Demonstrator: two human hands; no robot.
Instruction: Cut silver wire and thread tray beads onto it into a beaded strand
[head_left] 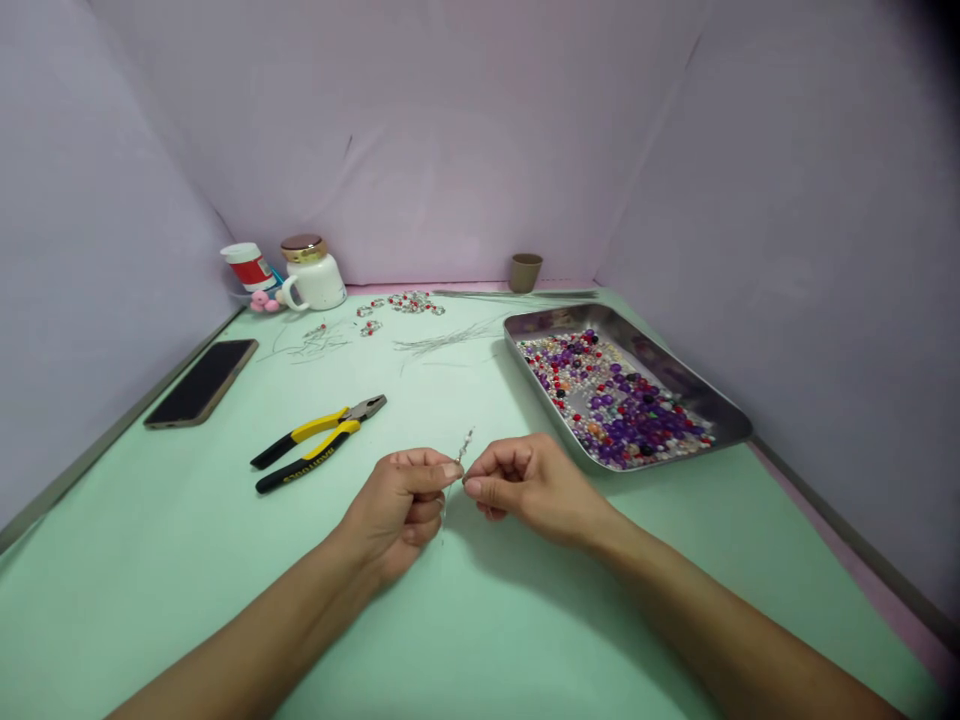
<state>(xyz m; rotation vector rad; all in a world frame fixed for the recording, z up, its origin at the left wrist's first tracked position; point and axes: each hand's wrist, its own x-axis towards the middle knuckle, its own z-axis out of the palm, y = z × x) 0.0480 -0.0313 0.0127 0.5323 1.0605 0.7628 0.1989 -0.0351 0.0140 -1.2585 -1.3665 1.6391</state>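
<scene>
Between thumb and forefinger, my left hand [403, 508] pinches a thin wire strung with small pale beads [466, 441]. The beaded part sticks up above the fingertips, and a bare wire end hangs down below. Close against it on the right, my right hand [529, 488] is closed in a pinch at the same spot. What lies between the right fingertips is too small to make out. To the right of my hands stands a metal tray [517, 330] of loose purple, red, white and black beads. Yellow-and-black pliers [322, 440] lie left of my left hand.
A phone [204, 383] lies at the left edge. Behind are a white lidded mug [319, 282], a red-and-white tub [250, 268] and a brown cup [525, 272]. Beaded wire pieces [412, 302] and cut wires [450, 338] lie on the green table [360, 640]. Walls enclose three sides.
</scene>
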